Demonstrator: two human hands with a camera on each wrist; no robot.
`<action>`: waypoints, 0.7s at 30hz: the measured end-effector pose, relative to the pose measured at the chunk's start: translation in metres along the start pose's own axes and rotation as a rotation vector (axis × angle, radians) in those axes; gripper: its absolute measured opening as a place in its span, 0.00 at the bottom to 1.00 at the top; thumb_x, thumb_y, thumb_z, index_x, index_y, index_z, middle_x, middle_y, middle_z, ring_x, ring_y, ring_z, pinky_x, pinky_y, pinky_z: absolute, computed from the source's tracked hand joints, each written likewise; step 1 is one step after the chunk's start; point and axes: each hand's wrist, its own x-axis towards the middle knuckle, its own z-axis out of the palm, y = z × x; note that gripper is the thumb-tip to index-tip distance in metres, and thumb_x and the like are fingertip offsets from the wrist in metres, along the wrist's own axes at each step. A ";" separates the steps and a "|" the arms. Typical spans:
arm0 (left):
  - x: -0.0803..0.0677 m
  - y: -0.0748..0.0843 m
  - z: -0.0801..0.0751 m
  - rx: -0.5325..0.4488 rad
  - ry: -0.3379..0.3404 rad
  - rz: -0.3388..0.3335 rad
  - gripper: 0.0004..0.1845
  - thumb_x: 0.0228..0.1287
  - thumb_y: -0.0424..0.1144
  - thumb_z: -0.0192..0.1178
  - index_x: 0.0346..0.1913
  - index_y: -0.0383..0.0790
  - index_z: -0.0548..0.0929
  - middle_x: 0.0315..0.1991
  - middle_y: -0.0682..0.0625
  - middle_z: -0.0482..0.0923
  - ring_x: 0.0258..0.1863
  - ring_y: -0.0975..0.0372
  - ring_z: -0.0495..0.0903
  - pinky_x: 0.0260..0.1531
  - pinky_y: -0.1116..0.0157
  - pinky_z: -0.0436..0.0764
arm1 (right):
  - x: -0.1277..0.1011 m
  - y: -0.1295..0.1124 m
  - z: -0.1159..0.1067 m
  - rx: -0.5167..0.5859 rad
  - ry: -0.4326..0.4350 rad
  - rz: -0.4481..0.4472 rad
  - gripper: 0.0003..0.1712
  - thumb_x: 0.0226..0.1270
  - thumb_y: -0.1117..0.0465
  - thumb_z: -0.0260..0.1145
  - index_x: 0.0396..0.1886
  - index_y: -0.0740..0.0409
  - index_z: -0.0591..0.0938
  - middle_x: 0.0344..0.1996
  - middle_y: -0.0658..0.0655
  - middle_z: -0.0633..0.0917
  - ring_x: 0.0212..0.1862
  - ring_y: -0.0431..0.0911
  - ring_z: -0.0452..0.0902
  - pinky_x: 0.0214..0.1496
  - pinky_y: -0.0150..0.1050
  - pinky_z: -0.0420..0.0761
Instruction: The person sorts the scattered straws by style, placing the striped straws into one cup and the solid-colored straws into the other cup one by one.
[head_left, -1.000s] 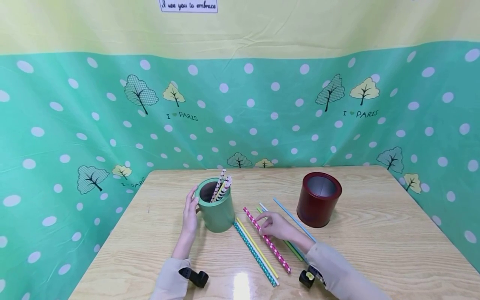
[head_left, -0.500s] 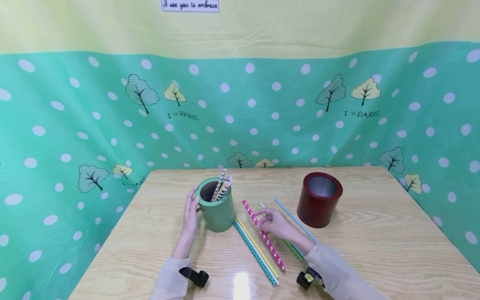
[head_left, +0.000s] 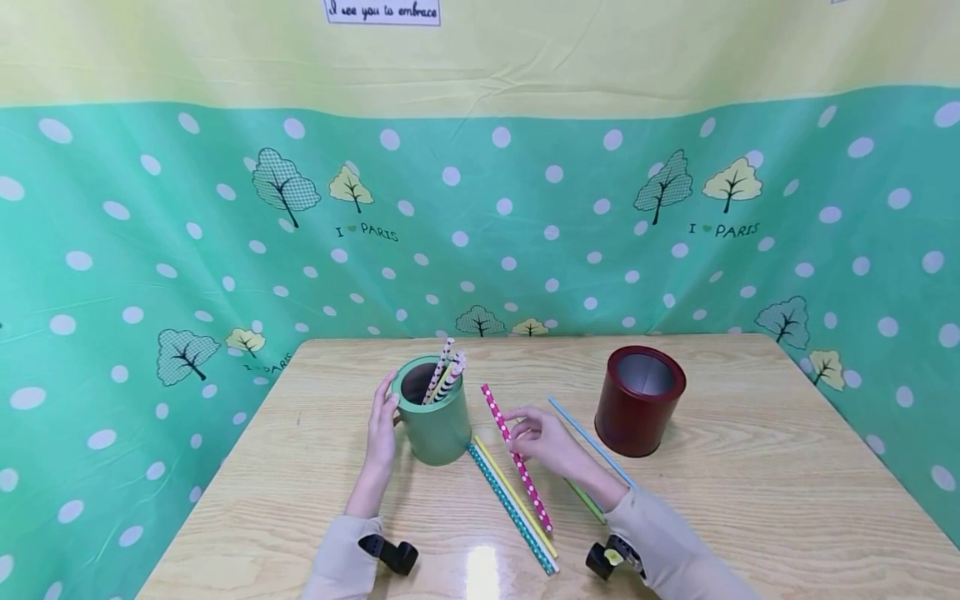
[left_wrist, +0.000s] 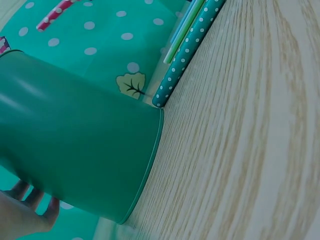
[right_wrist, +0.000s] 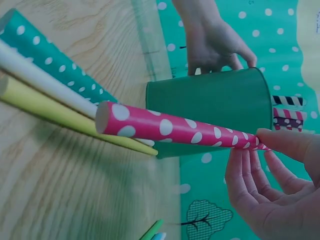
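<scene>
A pale wooden desk (head_left: 750,500) stands against a green cloth backdrop with white dots and small trees (head_left: 150,250). On the right part of the desk, well apart from the hands, a dark red round metal tin (head_left: 637,400) stands upright and open. Left of the middle stands a green round metal tin (head_left: 433,417) with a few striped and dotted paper straws (head_left: 446,375) leaning out of it. The left hand (head_left: 381,429) curls round the green tin's left side and steadies it. The right hand (head_left: 543,442) pinches a pink paper straw with white dots (head_left: 517,458) between thumb and fingertips; the straw is lifted off the desk and slanted, its far end just right of the green tin. Under and beside it lie a teal dotted straw (head_left: 510,508), a white straw (right_wrist: 45,82) and a yellow straw (head_left: 517,500) side by side, a green straw (head_left: 585,500) and a light blue straw (head_left: 588,442) nearer the red tin
</scene>
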 end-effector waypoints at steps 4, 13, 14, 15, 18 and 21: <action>0.000 0.001 0.000 -0.004 -0.002 0.001 0.23 0.68 0.40 0.37 0.65 0.42 0.59 0.63 0.44 0.59 0.53 0.55 0.64 0.47 0.57 0.62 | 0.000 -0.006 0.001 0.001 0.031 0.003 0.21 0.54 0.71 0.59 0.50 0.66 0.73 0.30 0.58 0.77 0.28 0.43 0.75 0.32 0.38 0.78; 0.000 0.002 0.001 0.001 0.000 0.001 0.23 0.68 0.39 0.36 0.65 0.40 0.58 0.63 0.43 0.59 0.53 0.55 0.64 0.47 0.57 0.62 | -0.002 -0.020 0.003 0.013 0.078 -0.033 0.20 0.55 0.70 0.60 0.50 0.68 0.72 0.33 0.59 0.77 0.32 0.44 0.75 0.34 0.37 0.78; 0.000 0.002 0.000 -0.005 0.000 0.002 0.23 0.68 0.39 0.37 0.65 0.40 0.59 0.63 0.44 0.59 0.53 0.55 0.64 0.47 0.57 0.62 | -0.002 -0.022 0.003 0.017 0.085 -0.032 0.20 0.55 0.70 0.60 0.50 0.67 0.72 0.33 0.59 0.77 0.32 0.44 0.75 0.34 0.37 0.77; 0.000 0.002 0.000 -0.006 -0.001 0.003 0.23 0.68 0.39 0.37 0.65 0.41 0.59 0.63 0.44 0.59 0.53 0.56 0.64 0.47 0.57 0.62 | -0.002 -0.024 0.003 0.019 0.090 -0.033 0.20 0.55 0.70 0.60 0.50 0.67 0.72 0.34 0.60 0.77 0.33 0.45 0.75 0.34 0.37 0.77; 0.000 0.000 0.000 -0.004 -0.003 0.008 0.23 0.68 0.39 0.37 0.65 0.41 0.59 0.63 0.43 0.59 0.53 0.56 0.64 0.47 0.57 0.62 | -0.002 -0.029 0.004 0.030 0.110 -0.040 0.20 0.55 0.70 0.59 0.50 0.67 0.72 0.35 0.61 0.77 0.34 0.46 0.75 0.36 0.37 0.77; 0.001 -0.001 0.000 -0.002 0.000 0.007 0.23 0.68 0.39 0.37 0.65 0.40 0.59 0.62 0.43 0.60 0.53 0.55 0.64 0.47 0.57 0.62 | -0.002 -0.035 0.003 0.051 0.128 -0.059 0.20 0.54 0.71 0.59 0.49 0.69 0.72 0.35 0.62 0.77 0.34 0.47 0.75 0.36 0.37 0.77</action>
